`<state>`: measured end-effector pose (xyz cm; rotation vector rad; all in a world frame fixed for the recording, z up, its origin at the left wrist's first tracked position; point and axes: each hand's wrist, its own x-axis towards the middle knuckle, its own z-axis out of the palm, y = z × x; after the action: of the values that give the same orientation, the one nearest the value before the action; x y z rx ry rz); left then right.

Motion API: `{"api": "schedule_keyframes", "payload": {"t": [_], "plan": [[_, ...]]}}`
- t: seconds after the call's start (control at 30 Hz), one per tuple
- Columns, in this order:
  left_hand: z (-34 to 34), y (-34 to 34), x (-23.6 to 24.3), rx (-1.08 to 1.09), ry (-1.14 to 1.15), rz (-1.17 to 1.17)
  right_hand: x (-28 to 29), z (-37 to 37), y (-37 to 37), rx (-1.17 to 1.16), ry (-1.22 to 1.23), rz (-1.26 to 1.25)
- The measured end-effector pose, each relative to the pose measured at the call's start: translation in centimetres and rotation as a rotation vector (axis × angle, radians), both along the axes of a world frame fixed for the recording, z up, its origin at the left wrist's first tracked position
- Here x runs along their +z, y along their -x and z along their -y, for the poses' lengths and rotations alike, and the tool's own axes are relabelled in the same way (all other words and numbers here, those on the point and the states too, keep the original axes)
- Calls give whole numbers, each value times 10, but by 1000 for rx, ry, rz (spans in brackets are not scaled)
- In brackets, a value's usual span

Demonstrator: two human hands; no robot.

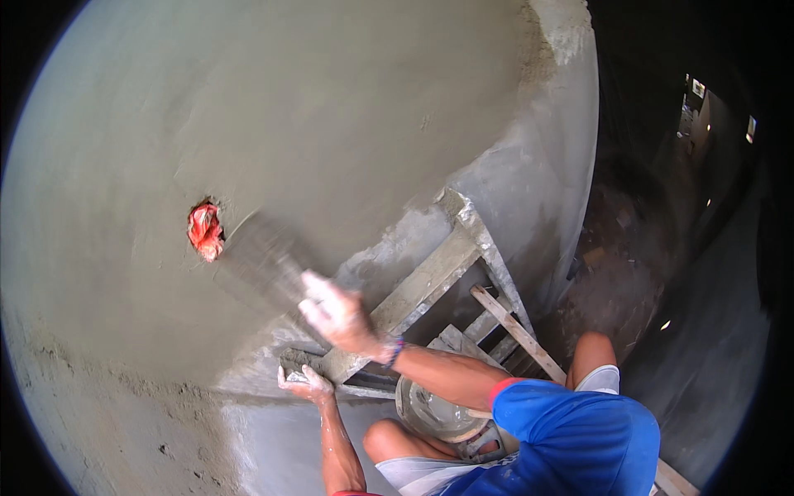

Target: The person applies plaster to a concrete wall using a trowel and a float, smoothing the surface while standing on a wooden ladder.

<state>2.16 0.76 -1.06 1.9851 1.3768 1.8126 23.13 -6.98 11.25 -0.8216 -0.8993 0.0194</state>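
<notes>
My right hand (337, 318) grips a flat plastering trowel (263, 255), smeared by motion, against the wall of wet grey plaster (331, 124). The blade's far end lies just right of a hole stuffed with crumpled red material (206, 231). Lower down, my left hand (308, 385) has its fingers curled at a mortar-covered piece (303, 361) by the near end of a wooden trestle (426, 277). Whether that piece is part of the trestle or a separate thing I cannot tell. Both my hands are whitened with plaster.
The trestle stands against the wall, its beam splashed with mortar. Beneath it sits a round bucket (438, 413) with grey mix, close to my knees. A wooden batten (519, 335) slants beside my leg. On the right, the dark floor (612, 256) holds scattered debris.
</notes>
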Motion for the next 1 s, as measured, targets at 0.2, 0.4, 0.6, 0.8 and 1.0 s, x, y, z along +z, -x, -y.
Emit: {"api": "schedule_keyframes", "payload": {"t": [0.2, 0.4, 0.6, 0.8, 1.0], "plan": [[-2, -3, -5, 2, -30, -4, 17, 45, -150, 162, -430, -1156], [3, -6, -1, -10, 21, 39, 41, 14, -196, 63, -299, -1046], [8, -12, 0, -44, 112, 79, 106, -11, -86, -67, -69, -162], [-1, 2, -1, 9, 3, 0, 52, 45, -95, 13, -176, -276], [6, -16, 6, 21, 47, 5, 56, 47, -195, -37, -210, -644]]}}
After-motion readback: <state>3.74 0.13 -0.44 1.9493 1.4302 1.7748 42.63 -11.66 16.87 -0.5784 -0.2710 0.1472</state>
